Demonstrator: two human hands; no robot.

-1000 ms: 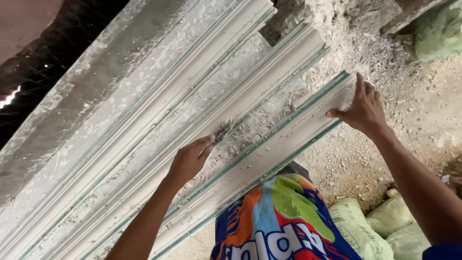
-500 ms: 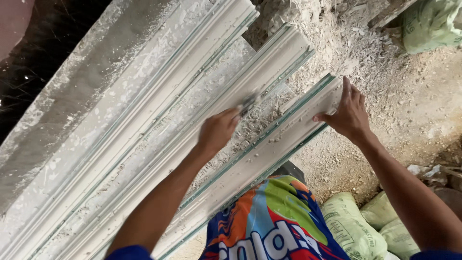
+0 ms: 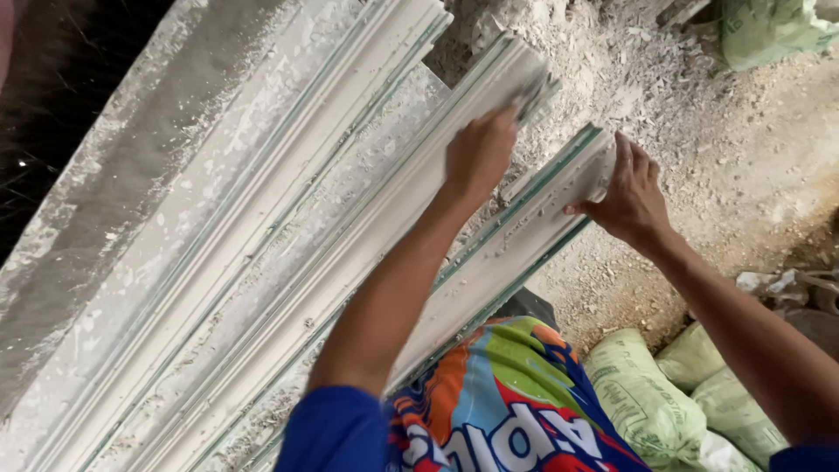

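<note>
Long white plaster mouldings (image 3: 262, 262) lay side by side, slanting up toward a rubble heap (image 3: 664, 96); filled green sacks (image 3: 647, 393) sat below their lower right edge. On the nearest moulding (image 3: 524, 236), the right hand (image 3: 631, 194) pressed flat on its far end, fingers spread, gripping nothing. The left hand (image 3: 479, 153) was closed around a small scraper (image 3: 535, 87) at the next moulding's far end. Judged good practice: keep strokes along the profile, blade shallow, pressure even.

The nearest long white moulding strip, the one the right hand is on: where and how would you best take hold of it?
Probably at its free far end, where the right hand already rests on the moulding strip. Come from the open right side, grip wrapping the narrow edge; neighbouring strips crowd its left.
</note>
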